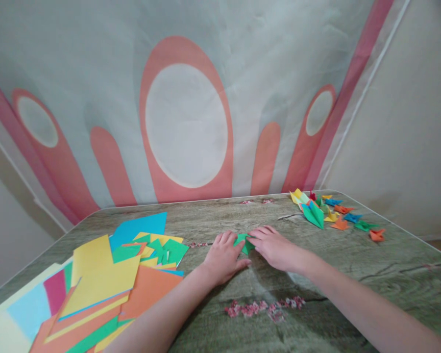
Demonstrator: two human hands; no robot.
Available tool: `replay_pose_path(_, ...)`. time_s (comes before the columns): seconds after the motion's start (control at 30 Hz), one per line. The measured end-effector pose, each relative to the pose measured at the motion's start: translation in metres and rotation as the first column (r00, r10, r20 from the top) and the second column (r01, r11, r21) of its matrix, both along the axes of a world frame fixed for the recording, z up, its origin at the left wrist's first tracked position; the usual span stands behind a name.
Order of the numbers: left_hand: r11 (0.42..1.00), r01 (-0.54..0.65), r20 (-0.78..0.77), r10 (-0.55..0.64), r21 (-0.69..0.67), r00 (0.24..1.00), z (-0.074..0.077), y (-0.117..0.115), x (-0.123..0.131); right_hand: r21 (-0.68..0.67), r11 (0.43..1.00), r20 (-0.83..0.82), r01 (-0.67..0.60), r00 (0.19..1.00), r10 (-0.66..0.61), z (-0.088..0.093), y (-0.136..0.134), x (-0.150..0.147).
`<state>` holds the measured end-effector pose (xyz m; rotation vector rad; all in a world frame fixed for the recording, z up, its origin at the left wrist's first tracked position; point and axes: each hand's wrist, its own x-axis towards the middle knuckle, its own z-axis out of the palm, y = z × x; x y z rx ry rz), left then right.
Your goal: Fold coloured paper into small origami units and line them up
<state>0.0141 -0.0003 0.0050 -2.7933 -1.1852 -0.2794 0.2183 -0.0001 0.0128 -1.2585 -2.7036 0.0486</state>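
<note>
A small piece of folded green paper (245,243) lies on the table between my hands. My left hand (225,257) holds its left side down, fingers bent over it and the thumb low and apart. From the other side, my right hand (274,247) has its fingertips closed on the paper's right edge. The fingers partly cover the paper, so its full shape is hidden.
Loose coloured paper sheets (103,279) are heaped at the left, with smaller green and yellow pieces (161,250) on top. Several small folded paper figures (340,223) and a green paper plane (313,214) sit at the back right of the wood-patterned table (353,289). A printed backdrop (187,122) hangs behind.
</note>
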Motion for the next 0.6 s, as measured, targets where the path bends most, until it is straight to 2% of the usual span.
replay_pose_path(0.2,0.999,-0.036,0.015,0.036,0.009,0.999,-0.002,0.002,-0.001,0.043,0.999,0.048,0.002,0.999,-0.004,-0.006,-0.006,-0.014)
replay_pose_path(0.6,0.99,-0.14,-0.063,0.139,-0.004,0.988,0.003,-0.005,0.001,0.094,0.995,0.126,0.035,0.991,-0.047,-0.008,-0.002,-0.009)
